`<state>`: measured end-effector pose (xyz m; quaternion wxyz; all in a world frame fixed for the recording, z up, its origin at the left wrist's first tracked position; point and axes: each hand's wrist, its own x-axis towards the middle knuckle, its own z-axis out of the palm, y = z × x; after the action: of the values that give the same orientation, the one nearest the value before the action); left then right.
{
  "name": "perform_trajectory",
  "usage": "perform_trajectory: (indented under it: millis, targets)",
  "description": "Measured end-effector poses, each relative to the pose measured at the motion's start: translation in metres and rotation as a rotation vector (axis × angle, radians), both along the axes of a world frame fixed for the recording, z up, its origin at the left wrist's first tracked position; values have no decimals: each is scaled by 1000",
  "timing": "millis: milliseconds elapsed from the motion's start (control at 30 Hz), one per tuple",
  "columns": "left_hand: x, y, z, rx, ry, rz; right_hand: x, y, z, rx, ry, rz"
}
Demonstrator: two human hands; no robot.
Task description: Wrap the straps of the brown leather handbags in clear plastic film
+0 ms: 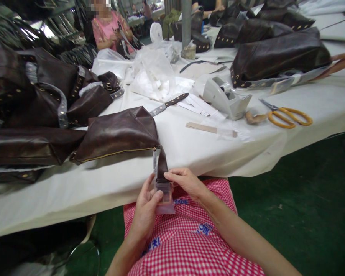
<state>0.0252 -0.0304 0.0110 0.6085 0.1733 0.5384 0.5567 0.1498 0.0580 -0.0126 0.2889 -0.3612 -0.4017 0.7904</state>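
A dark brown leather bag (122, 130) with a gold zipper lies at the table's front edge. From its right corner a short leather strap (162, 163) hangs down over the edge. Around the strap's lower end sits a clear plastic sleeve (165, 209), with what looks like a buckle inside. My left hand (146, 203) grips the sleeve from the left, thumb on top. With thumb and finger, my right hand (182, 180) pinches the strap's right side near the sleeve's upper end. A wrapped zipper pull (154, 161) dangles just left of the strap.
More brown leather bags (46, 88) are piled at the left, others (281, 53) at the back right. On the white-covered table (201, 153) lie a tape dispenser (228, 97), orange-handled scissors (290, 117), a studded strap (175, 100) and plastic wrapping (152, 69). A person in pink (110, 30) works across the table.
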Motion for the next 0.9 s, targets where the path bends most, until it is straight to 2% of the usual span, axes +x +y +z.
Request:
perform_trajectory:
  millis: [233, 500, 700, 900]
  targets:
    - [1, 0, 1, -7, 12, -6, -1, 3, -4, -58, 16, 6]
    - [3, 3, 7, -30, 32, -16, 2, 5, -1, 0, -37, 57]
    - [4, 1, 0, 14, 73, 14, -2, 3, -5, 4, -19, 12]
    - [3, 0, -5, -1, 211, 44, -1, 3, 0, 1, -57, 15]
